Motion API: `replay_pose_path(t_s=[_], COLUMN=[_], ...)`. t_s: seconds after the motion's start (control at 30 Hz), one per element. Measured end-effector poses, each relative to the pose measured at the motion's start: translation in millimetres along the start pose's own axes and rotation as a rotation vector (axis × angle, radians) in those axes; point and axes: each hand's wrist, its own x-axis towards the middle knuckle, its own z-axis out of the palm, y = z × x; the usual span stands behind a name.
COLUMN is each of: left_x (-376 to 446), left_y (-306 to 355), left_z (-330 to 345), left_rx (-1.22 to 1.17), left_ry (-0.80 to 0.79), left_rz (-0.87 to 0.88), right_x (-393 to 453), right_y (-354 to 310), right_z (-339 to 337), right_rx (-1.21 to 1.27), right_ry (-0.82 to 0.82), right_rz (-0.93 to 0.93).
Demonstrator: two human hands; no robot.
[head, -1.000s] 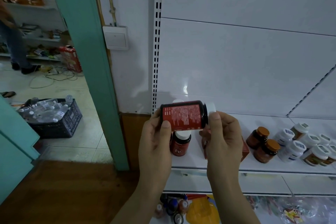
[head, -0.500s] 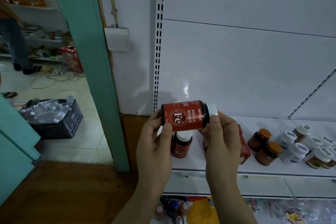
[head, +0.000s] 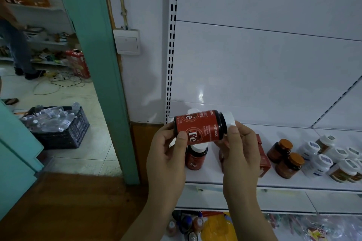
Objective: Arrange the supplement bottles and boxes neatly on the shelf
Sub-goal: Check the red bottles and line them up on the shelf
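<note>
Both hands, left (head: 166,152) at the base and right (head: 238,148) at the white cap end, grip a red Fe bottle (head: 201,126) sideways above the shelf (head: 215,179), over another Fe bottle (head: 195,155) standing there.

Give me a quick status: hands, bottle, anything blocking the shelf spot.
Left hand and right hand both grip the red Fe bottle, sideways, cap right. Not yet shelved. Upright Fe bottle stands directly below; red box beside the right hand.
</note>
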Motion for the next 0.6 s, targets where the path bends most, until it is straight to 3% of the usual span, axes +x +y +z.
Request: replay_pose_path(t_s=[0.33, 0.6], left_x=[10, 12], left_y=[-7, -14], left_z=[-6, -4], left_rx=[0.13, 0.04], left_ry=[-0.033, -0.068], left_rz=[-0.018, -0.146], right_x=[0, -5], right_y=[-5, -11], right_z=[-1, 6], right_rx=[-0.03, -0.055], right_ry=[0.008, 0.034], right_rz=[-0.045, -0.181])
